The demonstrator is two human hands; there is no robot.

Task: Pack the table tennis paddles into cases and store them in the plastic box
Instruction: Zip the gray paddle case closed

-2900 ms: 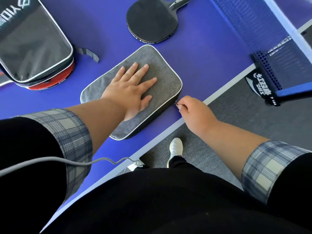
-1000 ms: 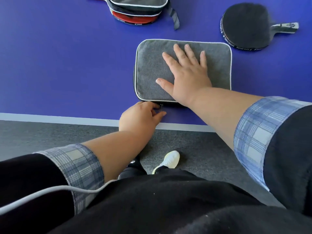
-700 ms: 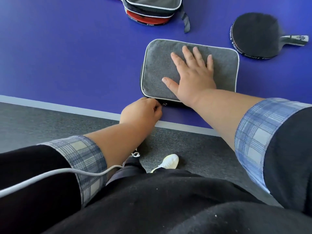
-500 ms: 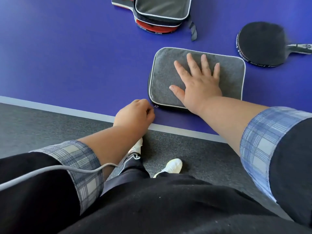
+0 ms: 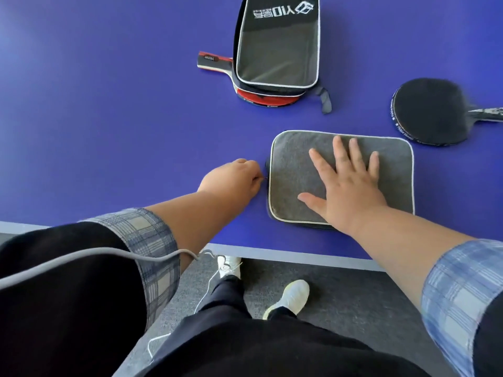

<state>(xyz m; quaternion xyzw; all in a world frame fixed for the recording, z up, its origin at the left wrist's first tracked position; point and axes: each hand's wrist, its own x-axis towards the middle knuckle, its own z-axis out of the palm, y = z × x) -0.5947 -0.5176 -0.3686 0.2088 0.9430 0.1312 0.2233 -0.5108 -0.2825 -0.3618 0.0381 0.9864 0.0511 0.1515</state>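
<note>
Closed case [image 5: 296, 170] near table [image 5: 109, 131] edge, right hand [image 5: 347, 186] flat on it, left hand [image 5: 234, 178] at its left side, loose paddle [image 5: 430, 115] behind right, second case [image 5: 277, 42] on another paddle [image 5: 261, 97] behind.

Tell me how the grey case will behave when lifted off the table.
The grey case looks padded and felt-like, so probably grippy. It lies flat under the right hand, so it likely holds its shape and won't roll.

- Blue table [image 5: 109, 104] fills the upper frame from nine through twelve to three o'clock, a pale edge stripe [image 5: 285, 254] along its near side.
- Grey carpet floor [image 5: 353, 295] lies below, toward five o'clock.
- Two white shoes [image 5: 291, 296] stand on it at six o'clock.
- A grey cable [image 5: 81, 261] crosses toward eight o'clock.
</note>
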